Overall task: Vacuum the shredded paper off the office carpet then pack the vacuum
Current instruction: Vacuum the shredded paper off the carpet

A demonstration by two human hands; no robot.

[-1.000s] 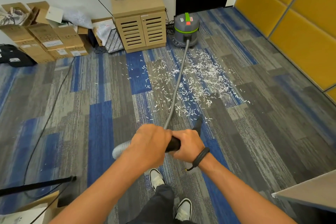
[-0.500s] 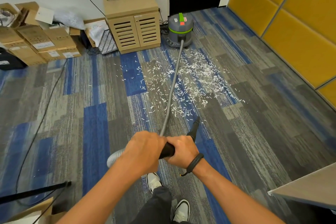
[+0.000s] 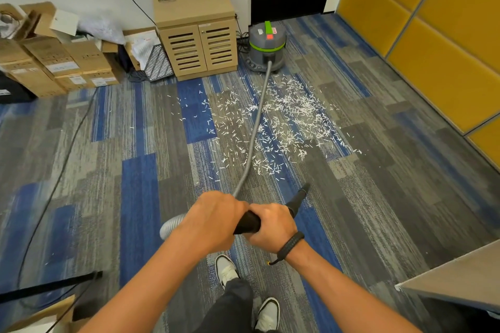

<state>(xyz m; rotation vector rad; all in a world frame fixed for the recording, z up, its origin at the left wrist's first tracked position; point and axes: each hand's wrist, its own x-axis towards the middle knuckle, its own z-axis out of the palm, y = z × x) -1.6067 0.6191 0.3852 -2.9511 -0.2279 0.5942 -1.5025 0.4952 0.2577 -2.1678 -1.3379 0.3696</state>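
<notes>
The fingers of the right hand [image 3: 272, 224] curl round the smooth black plastic handle [image 3: 247, 223] of the vacuum wand, the thumb wrapped over its top; a dark braided band circles that wrist. The left hand [image 3: 209, 220] sits just beside it, touching it, knuckles up, its fingers curled down over the spot where the handle meets the ribbed silver hose [image 3: 254, 132]; the fingertips themselves are hidden under the hand. A glossy corrugated loop of hose bulges out left of the left hand. Past the right hand the handle tapers into a slim black nozzle [image 3: 299, 196], tilted up and forward above the carpet [image 3: 378, 197].

From the hands the thin grey hose runs in a gentle curve across the floor to a squat round canister vacuum [image 3: 266, 46], grey with a lime-green band and handle, standing by a dark door. The shredded paper [image 3: 292, 121], short white slivers, lies scattered thick on the low-pile blue and grey striped carpet on both sides of the hose, between nozzle and canister. A pale wooden cabinet [image 3: 197, 35] with slatted doors stands left of the canister, cardboard boxes [image 3: 54, 62] beyond it. Padded yellow panels [image 3: 446, 35] line the right wall.
</notes>
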